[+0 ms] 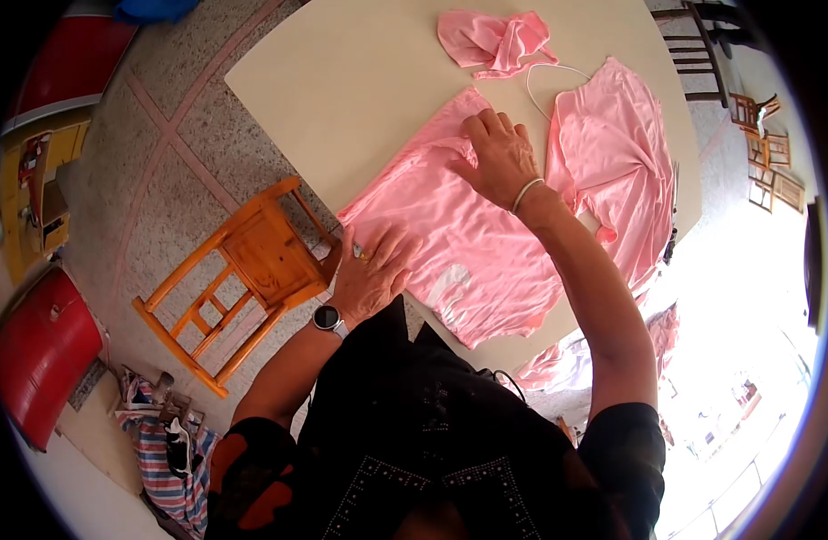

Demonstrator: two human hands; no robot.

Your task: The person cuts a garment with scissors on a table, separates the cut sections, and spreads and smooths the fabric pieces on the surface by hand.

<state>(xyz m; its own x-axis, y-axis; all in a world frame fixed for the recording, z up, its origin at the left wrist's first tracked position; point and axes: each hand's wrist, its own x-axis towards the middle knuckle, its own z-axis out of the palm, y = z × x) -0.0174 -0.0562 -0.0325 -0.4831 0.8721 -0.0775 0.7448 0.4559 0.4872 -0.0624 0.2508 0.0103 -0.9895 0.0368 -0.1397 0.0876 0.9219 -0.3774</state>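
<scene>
Pink fabric [468,216] with a pale printed patch lies spread on the beige table [342,81]. My left hand [371,270], with a ring and a wristwatch, rests flat on its left corner, fingers apart. Over the upper part of the same fabric is my right hand [499,157], a bracelet on its wrist, fingers bent and spread, touching the cloth. To the right lies another pink garment piece [616,153], partly folded. A small crumpled pink piece [495,40] sits at the far side, with a thin white cord [531,88] beside it.
A wooden chair [261,256] stands left of the table. Red drum-like object [43,346] and a striped bag [171,468] are at the lower left. Pink and white cloth [567,360] hangs below the table's near right edge. More chairs [765,148] stand at the far right.
</scene>
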